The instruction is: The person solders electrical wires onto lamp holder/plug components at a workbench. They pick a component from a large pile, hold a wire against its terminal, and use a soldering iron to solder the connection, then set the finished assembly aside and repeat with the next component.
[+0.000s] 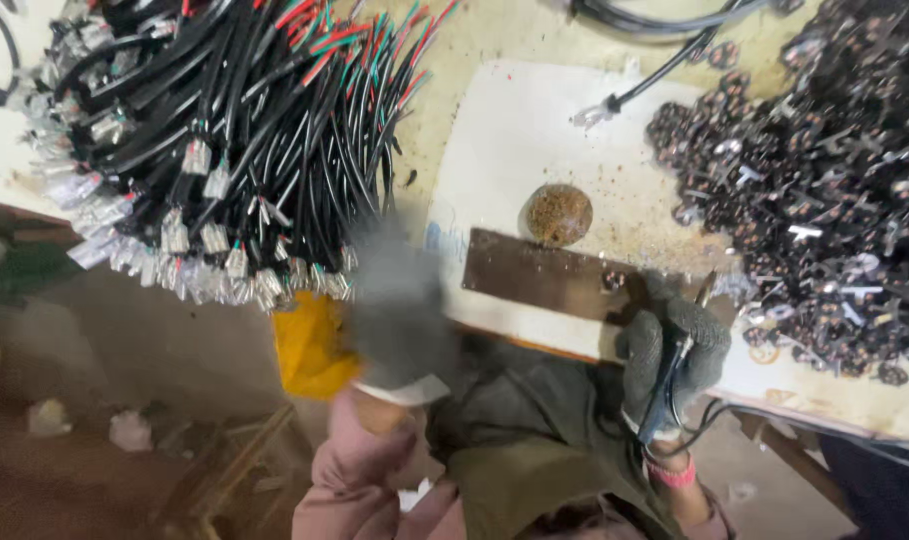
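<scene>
Right hand (672, 345): gloved in grey knit, closed around a slim dark tool (665, 385), which is held upright at the near edge of the bench; a cord trails from the tool's lower end.
Tool tip: pointed toward the right end of a dark metal plate (540, 273), where a small round part (614, 282) is seated; contact cannot be made out.
Left hand (395, 305): gloved in grey, blurred by motion, raised just below the cable ends; whether anything is held cannot be told.
Cable bundle (245, 130): a thick mass of black leads with red and green wires, spread over the far left of the bench, ending in clear plastic connectors (200, 250) along its near edge.
Brown lump (556, 214): a round, crusted ball sitting just beyond the plate on the white board (515, 130).
Small parts heap (825, 190): dark round pieces with silver tabs, piled at the right, close beside the right hand.
Yellow object (313, 345): seen under the bench edge, left of the left hand.
</scene>
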Available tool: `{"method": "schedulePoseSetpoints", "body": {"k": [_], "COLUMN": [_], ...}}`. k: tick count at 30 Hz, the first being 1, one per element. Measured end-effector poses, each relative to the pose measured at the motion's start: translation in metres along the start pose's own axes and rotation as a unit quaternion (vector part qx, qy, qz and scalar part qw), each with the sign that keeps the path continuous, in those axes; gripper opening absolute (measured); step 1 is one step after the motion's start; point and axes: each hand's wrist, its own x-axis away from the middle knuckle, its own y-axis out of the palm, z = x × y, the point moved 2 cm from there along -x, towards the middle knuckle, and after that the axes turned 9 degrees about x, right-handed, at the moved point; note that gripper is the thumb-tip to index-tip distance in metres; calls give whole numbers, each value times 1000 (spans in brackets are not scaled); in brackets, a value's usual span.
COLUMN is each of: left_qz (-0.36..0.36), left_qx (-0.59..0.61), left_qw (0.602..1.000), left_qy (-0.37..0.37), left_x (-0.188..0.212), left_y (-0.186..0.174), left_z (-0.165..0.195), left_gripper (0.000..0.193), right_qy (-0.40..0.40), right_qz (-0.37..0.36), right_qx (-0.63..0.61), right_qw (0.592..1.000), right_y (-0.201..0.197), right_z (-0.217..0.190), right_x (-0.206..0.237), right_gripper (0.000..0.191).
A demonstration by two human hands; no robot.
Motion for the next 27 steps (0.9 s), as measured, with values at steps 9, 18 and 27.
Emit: {"method": "schedulePoseSetpoints", "body": {"k": [9,18,27], "left_qz": [159,-293,-239], "left_qx": [-32,514,545], "left_qw": [969,805,780], "left_qy": [-188,44,-193], "left_x": [38,79,72], "left_y": [-12,40,64], "left_z": [-73,-19,11], "left_gripper": [33,36,12], "right_qy": [-40,173,-71], "right_qz": [-59,-51,-70], "right_qx": [47,-213,-40], "right_qw": [996,960,994], "right_y": [3,12,-14], "right_z": [-12,-25,12], "right_x": [-15,12,29], "right_gripper": [21,12,13]}}
